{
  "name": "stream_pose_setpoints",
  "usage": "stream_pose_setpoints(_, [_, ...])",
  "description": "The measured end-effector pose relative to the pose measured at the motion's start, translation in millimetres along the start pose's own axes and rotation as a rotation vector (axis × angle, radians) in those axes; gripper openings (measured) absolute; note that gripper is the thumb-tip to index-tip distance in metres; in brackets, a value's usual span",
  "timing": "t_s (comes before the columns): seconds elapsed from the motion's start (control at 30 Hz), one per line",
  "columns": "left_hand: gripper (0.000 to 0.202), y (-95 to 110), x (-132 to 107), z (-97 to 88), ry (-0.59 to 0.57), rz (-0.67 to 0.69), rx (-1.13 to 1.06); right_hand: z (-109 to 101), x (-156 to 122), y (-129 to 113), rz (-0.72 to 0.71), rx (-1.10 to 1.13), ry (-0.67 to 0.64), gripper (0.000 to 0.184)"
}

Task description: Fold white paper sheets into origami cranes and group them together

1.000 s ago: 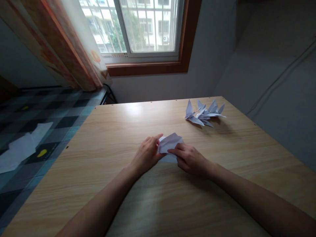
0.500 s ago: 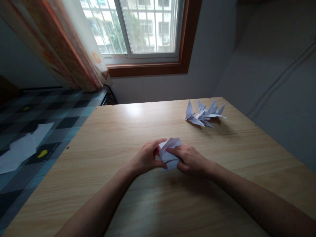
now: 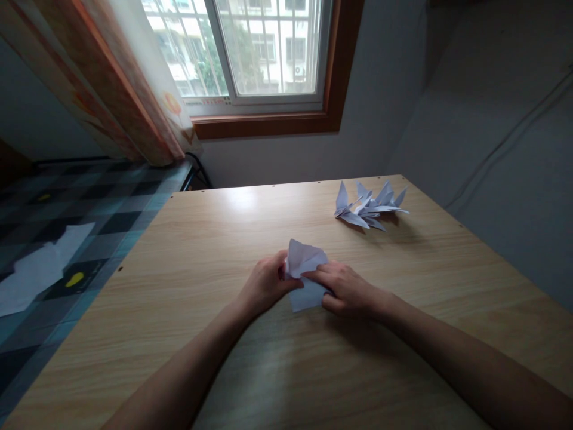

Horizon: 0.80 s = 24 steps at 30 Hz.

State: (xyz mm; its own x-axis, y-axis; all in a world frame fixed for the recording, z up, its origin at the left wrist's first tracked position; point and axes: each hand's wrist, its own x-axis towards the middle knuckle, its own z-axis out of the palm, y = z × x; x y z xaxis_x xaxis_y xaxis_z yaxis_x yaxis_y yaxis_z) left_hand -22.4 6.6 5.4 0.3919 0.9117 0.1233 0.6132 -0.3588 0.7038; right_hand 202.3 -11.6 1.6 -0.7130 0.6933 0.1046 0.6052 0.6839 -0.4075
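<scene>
A partly folded sheet of white paper is between my two hands, just above or on the wooden table. Its upper flap stands raised and spread, while the lower part lies flatter towards me. My left hand grips the paper's left side, thumb across the front and fingers behind, partly hidden. On the right side, my right hand pinches the paper, its index finger pressed at the fold in the middle and its thumb near the lower edge.
Several white folded paper cranes sit in a cluster at the table's far right. The wooden table ends near a window wall. To the left, white paper sheets lie on a checkered cloth.
The paper's upper flap has been lifted and opened upward, exposing more of the flat lower part. My left thumb has moved up slightly; my right hand stays nearly in place.
</scene>
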Motion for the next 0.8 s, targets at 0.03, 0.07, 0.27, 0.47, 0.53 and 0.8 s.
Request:
stream_pose_setpoints(0.03, [0.034, 1, 0, 0.4, 0.007, -0.003, 0.003, 1, -1, 1, -0.003, 0.008, 0.011, 0.054])
stream_pose_setpoints(0.07, [0.038, 1, -1, 0.6, 0.014, -0.004, 0.004, 3, -1, 1, 0.0, 0.018, 0.031, 0.053])
stream_pose_setpoints(0.27, [0.009, -1, -2, 1.3, 0.037, 0.056, 0.092, 6, -3, -3, 0.033, 0.024, 0.141, 0.036])
stream_pose_setpoints(0.47, [0.033, 0, -3, 1.7, 0.103, 0.131, 0.134, 5, -2, -4, -0.039, -0.046, 0.138, 0.022])
stream_pose_setpoints(0.53, [0.036, -1, -3, 1.7, 0.136, 0.144, 0.147, 5, -3, -6, -0.057, -0.06, 0.136, 0.023])
stream_pose_setpoints(0.8, [0.026, -7, -2, 1.6, 0.255, 0.111, 0.188, 19, -3, -10, -0.207, -0.104, 0.238, 0.019])
